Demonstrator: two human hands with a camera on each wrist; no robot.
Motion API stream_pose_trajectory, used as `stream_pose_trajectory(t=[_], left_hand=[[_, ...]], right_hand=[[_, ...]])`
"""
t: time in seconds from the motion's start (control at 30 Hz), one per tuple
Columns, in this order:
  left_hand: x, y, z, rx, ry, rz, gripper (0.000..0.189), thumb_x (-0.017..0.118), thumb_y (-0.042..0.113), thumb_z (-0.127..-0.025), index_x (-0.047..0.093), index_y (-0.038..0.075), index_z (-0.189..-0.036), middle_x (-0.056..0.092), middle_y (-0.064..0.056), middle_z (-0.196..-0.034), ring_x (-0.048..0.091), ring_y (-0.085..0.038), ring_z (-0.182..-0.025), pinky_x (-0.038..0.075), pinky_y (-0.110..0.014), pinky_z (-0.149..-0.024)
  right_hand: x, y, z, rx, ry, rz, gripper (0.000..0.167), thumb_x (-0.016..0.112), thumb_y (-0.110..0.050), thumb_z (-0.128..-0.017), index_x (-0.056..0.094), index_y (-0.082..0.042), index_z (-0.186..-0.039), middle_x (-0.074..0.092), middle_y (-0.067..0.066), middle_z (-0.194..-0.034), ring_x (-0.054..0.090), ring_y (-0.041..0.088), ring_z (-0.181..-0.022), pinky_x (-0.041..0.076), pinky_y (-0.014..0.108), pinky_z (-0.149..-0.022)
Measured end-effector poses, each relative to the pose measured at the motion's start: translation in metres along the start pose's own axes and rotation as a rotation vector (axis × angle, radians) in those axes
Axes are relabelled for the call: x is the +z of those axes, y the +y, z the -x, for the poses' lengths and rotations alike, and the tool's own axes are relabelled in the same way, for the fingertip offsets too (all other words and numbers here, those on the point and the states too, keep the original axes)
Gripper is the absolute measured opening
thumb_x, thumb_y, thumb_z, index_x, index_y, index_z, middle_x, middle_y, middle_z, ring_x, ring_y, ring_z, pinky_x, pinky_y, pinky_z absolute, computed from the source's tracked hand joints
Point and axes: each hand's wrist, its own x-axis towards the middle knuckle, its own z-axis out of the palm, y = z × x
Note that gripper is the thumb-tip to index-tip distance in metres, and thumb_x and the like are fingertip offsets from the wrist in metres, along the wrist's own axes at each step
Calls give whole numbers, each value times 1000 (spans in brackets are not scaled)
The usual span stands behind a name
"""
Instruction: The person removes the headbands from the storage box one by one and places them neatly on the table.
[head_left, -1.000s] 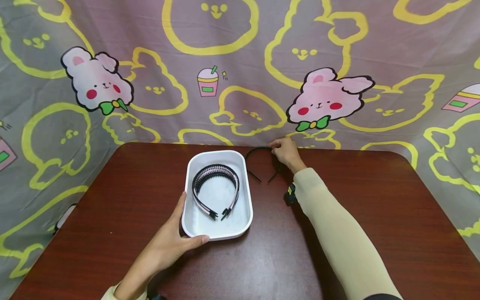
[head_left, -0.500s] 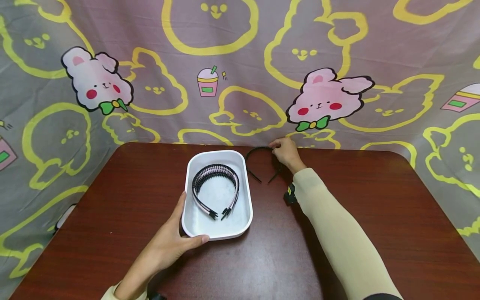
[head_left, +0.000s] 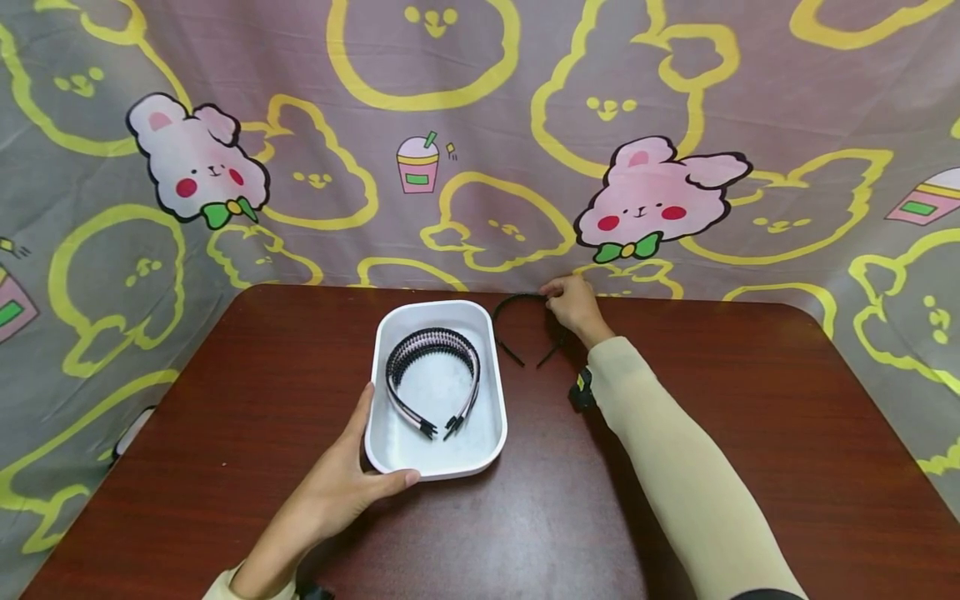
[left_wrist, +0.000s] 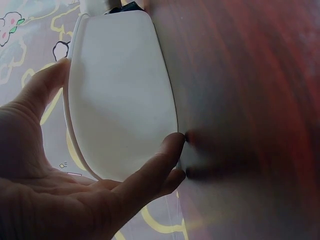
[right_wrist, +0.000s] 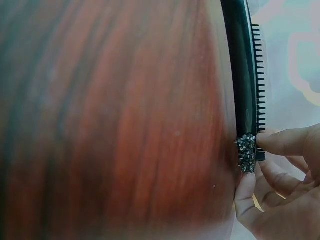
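Note:
My left hand grips the near left corner of a white tray, thumb at its front rim and fingers along its left side. In the left wrist view the fingers hold the tray's smooth wall. Several black and pale pink headbands lie nested together inside. At the table's back edge, right of the tray, my right hand pinches a single black headband. The right wrist view shows its comb teeth and a glittery section right at the thumb and fingertip. Part of the band's right side is hidden behind the hand.
The dark red-brown wooden table stretches out to both sides of the tray. Directly behind its back edge hangs a cartoon-printed curtain, which also comes round on the left and right.

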Motion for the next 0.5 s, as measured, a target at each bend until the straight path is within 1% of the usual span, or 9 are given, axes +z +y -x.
stream_pose_trajectory(t=[0.23,0.4,0.5], left_hand=[[0,-1,0,6,2,3,133,91,40,-80,-4,16,-170,20,-20,-174,38,-42,-151,28,-61,-123],[0,-2,0,8,3,8,133,91,40,-80,-4,16,-170,20,-20,-174,38,-42,-151,28,-61,-123],[0,-2,0,12,3,13,133,92,39,-80,-4,15,-170,19,-20,-174,37,-42,-151,28,-61,-123]], right_hand=[[0,-1,2,4,15,5,29,60,7,-93,78,3,-115,76,24,-114,67,35,-109,52,41,-91],[-4,-1,4,-1,14,3,27,60,4,-95,78,3,-115,76,23,-117,66,32,-106,50,37,-89],[-8,-3,7,5,1,-25,25,61,1,-97,78,3,-116,75,23,-119,63,32,-99,49,36,-83]])
